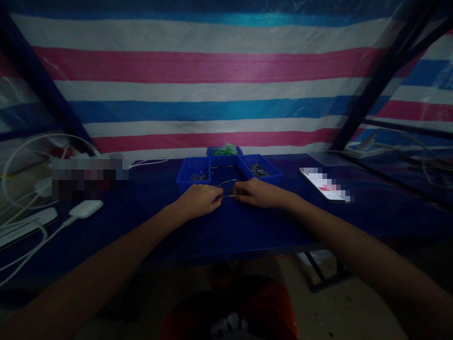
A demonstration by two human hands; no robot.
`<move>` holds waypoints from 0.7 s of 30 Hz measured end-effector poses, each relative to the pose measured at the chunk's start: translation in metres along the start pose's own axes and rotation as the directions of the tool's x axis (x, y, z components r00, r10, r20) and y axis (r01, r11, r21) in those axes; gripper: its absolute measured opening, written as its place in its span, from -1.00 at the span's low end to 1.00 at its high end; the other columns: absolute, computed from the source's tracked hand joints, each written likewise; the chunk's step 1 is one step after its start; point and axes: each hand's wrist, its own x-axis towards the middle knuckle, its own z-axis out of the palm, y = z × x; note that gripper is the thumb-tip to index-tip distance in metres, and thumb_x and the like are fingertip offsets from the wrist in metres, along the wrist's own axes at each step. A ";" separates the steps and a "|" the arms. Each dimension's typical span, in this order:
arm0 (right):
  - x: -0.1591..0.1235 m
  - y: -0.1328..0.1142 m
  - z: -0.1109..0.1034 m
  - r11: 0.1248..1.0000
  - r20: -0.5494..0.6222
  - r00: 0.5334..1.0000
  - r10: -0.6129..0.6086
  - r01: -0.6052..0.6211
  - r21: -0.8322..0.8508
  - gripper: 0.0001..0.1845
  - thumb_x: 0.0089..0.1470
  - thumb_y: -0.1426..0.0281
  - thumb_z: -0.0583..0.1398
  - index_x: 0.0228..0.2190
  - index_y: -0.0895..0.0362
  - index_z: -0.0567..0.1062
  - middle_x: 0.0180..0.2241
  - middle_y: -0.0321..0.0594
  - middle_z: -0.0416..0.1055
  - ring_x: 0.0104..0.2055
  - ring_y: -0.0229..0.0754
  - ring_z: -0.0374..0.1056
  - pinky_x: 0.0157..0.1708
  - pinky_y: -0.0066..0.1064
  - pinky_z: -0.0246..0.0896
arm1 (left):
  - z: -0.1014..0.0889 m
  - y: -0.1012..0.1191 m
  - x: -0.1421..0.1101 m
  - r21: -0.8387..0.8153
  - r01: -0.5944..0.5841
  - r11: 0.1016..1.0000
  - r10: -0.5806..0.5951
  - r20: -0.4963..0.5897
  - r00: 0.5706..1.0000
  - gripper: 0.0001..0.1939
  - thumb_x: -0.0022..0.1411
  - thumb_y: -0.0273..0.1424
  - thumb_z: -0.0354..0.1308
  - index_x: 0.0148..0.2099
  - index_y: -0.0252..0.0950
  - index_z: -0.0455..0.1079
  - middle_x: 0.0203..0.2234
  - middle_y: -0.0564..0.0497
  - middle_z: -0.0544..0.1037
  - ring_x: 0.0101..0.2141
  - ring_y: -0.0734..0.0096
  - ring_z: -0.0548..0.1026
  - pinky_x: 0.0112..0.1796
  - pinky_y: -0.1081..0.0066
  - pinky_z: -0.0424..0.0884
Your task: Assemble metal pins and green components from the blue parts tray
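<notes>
My left hand [201, 200] and my right hand [258, 192] face each other just above the blue table, fingers pinched. A thin metal rod [229, 196] spans the small gap between them, with an end in each pinch. Just beyond the fingers lies another slim metal piece [227, 182]. Behind my left hand, a blue bin [184, 177] holds small metal pins [199, 176]. Short metal parts [257, 170] fill part of a second blue bin [272, 174] behind my right hand. Fingers and dim light hide the rod's ends.
At the back, a third blue bin [209, 151] contains green plastic material [226, 149]. A phone [327, 186] lies to the right. White cables and a white charger [86, 208] crowd the left side. Striped sheeting [219, 66] hangs behind the table [226, 231], between dark metal posts.
</notes>
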 end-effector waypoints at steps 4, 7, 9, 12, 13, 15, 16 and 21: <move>0.000 -0.002 0.001 1.000 0.005 1.000 0.003 -0.003 0.011 -0.93 0.03 0.45 0.07 -0.37 0.19 0.32 -0.56 -0.33 0.27 -0.56 -0.36 0.16 -0.53 -0.51 0.00 | 0.000 0.000 -0.001 0.001 0.001 1.000 -0.001 -0.009 1.000 -0.83 0.19 -0.38 -0.10 -0.33 -0.28 0.30 -0.43 0.05 0.47 -0.45 0.44 0.41 -0.51 0.47 0.18; 0.000 -0.001 0.000 1.000 -0.001 1.000 -0.003 0.003 -0.009 -0.91 0.04 0.44 0.06 -0.36 0.19 0.32 -0.58 -0.33 0.26 -0.57 -0.36 0.15 -0.53 -0.50 0.00 | 0.002 -0.001 -0.001 0.013 -0.011 1.000 0.012 -0.036 0.999 -0.82 0.21 -0.37 -0.11 -0.32 -0.28 0.30 -0.42 0.04 0.47 -0.44 0.42 0.42 -0.51 0.47 0.18; -0.001 0.000 0.000 1.000 -0.008 1.000 -0.005 0.005 -0.024 -0.89 0.06 0.42 0.04 -0.35 0.19 0.34 -0.57 -0.31 0.28 -0.57 -0.35 0.16 -0.52 -0.49 0.00 | 0.003 -0.001 -0.001 0.018 -0.016 1.000 0.017 -0.048 0.999 -0.80 0.22 -0.35 -0.13 -0.31 -0.28 0.30 -0.43 0.03 0.47 -0.44 0.41 0.43 -0.51 0.46 0.19; -0.001 0.003 0.000 0.999 -0.018 1.000 -0.006 0.006 -0.036 -0.85 0.09 0.41 0.01 -0.34 0.20 0.35 -0.56 -0.29 0.30 -0.56 -0.35 0.17 -0.52 -0.49 0.01 | 0.003 0.000 -0.001 0.025 -0.011 1.000 0.012 -0.057 0.998 -0.75 0.25 -0.33 -0.16 -0.31 -0.30 0.31 -0.47 0.01 0.47 -0.48 0.41 0.42 -0.52 0.45 0.19; -0.001 0.004 0.000 0.999 -0.018 1.000 -0.007 0.006 -0.035 -0.83 0.10 0.41 0.00 -0.35 0.20 0.35 -0.56 -0.29 0.29 -0.56 -0.36 0.16 -0.52 -0.50 0.00 | 0.003 0.000 -0.001 0.029 -0.007 1.000 0.009 -0.060 0.998 -0.74 0.25 -0.32 -0.17 -0.31 -0.30 0.31 -0.47 0.00 0.47 -0.48 0.41 0.42 -0.51 0.45 0.19; 0.000 0.006 0.001 0.999 -0.013 1.000 -0.005 0.005 -0.033 -0.82 0.11 0.42 -0.02 -0.36 0.20 0.35 -0.57 -0.30 0.28 -0.57 -0.36 0.16 -0.53 -0.50 0.00 | 0.003 0.001 -0.001 0.040 -0.001 0.999 0.003 -0.060 0.998 -0.72 0.26 -0.32 -0.18 -0.31 -0.31 0.31 -0.49 0.00 0.47 -0.49 0.42 0.41 -0.51 0.45 0.19; 0.000 0.006 0.001 0.999 -0.012 1.000 -0.004 0.004 -0.033 -0.82 0.12 0.42 -0.02 -0.37 0.21 0.35 -0.58 -0.31 0.27 -0.57 -0.37 0.15 -0.53 -0.50 0.00 | 0.003 0.001 -0.001 0.043 0.000 0.999 0.002 -0.059 0.998 -0.72 0.26 -0.32 -0.19 -0.31 -0.31 0.31 -0.49 0.00 0.46 -0.49 0.42 0.41 -0.51 0.45 0.19; 0.001 0.005 0.001 1.000 -0.011 1.000 -0.011 0.011 -0.028 -0.81 0.13 0.42 -0.02 -0.37 0.20 0.36 -0.58 -0.31 0.26 -0.57 -0.37 0.15 -0.52 -0.49 0.00 | 0.000 0.004 -0.001 0.017 -0.039 0.999 0.041 -0.139 0.989 -0.74 0.28 -0.35 -0.19 -0.28 -0.31 0.30 -0.40 0.00 0.43 -0.38 0.43 0.42 -0.41 0.46 0.26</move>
